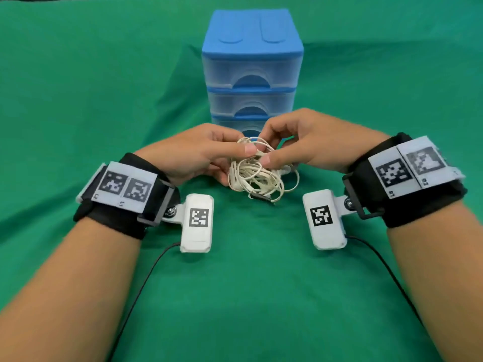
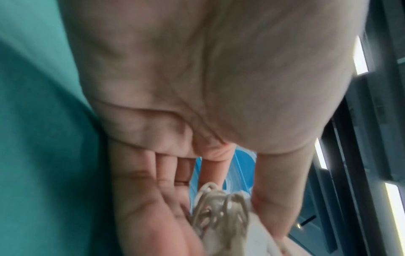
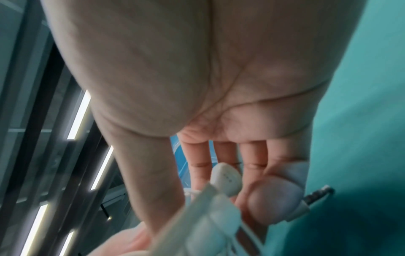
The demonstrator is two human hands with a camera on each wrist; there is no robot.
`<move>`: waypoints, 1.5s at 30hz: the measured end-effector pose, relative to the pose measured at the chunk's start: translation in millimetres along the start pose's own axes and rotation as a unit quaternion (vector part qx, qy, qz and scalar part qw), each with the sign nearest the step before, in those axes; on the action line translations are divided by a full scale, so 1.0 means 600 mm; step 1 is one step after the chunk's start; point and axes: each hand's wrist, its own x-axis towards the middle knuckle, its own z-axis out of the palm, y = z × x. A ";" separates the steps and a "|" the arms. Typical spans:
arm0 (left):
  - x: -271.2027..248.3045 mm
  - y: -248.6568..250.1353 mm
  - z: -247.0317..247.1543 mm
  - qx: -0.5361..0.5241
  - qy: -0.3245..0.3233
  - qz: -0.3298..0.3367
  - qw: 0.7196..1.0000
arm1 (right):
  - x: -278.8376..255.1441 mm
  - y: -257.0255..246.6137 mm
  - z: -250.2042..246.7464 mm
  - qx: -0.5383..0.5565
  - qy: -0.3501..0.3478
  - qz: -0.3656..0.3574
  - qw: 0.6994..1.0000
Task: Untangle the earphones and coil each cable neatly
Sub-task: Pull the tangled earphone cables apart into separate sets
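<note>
Both forearms carry black wrist straps with white camera units [image 1: 197, 222] above the green cloth [image 1: 78, 87]; left hand [image 1: 193, 155] and right hand [image 1: 308, 142] each pinch the tangled earphones [image 1: 257, 173] between thumb and fingertips, raised above the cloth between them; an earbud [image 3: 225, 179] and jack plug [image 3: 318, 194] show beside the right fingers; a blue drawer unit [image 1: 252, 64] stands behind.

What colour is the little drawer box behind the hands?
The drawer box is blue with see-through drawers, clearest in the head view.

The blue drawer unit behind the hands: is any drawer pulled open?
No: in the head view all drawers of the blue drawer unit sit flush and closed.
</note>
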 end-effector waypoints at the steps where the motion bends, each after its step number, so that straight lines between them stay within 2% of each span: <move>1: 0.001 -0.002 0.000 0.003 -0.004 0.001 1.000 | 0.001 0.003 0.001 0.000 0.001 -0.002 1.000; 8: -0.001 -0.009 0.006 -0.013 0.000 0.017 1.000 | -0.006 0.006 0.000 -0.007 0.028 -0.015 0.999; 13: 0.002 -0.028 -0.001 -0.056 0.027 0.031 0.998 | -0.008 0.021 0.016 0.073 0.087 -0.025 0.993; 17: 0.006 -0.033 -0.003 -0.078 0.040 0.050 0.995 | -0.004 0.026 0.025 0.124 0.108 -0.040 0.986; 22: 0.010 -0.042 -0.011 -0.145 0.049 0.090 0.984 | -0.010 0.038 0.004 0.173 0.186 -0.029 0.967; 27: 0.012 -0.045 -0.014 -0.175 0.054 0.125 0.975 | -0.008 0.047 0.001 0.225 0.162 -0.017 0.961; 30: 0.013 -0.047 -0.013 -0.180 0.067 0.142 0.971 | -0.005 0.045 0.009 0.202 0.149 -0.042 0.967; 36: 0.014 -0.045 -0.011 -0.174 0.094 0.160 0.967 | -0.010 0.050 0.004 0.231 0.223 -0.069 0.945; 39: 0.015 -0.044 -0.011 -0.160 0.081 0.168 0.969 | -0.011 0.052 0.003 0.273 0.224 -0.068 0.933; 45: 0.014 -0.042 -0.009 -0.119 0.073 0.169 0.976 | -0.011 0.054 0.004 0.265 0.197 -0.057 0.942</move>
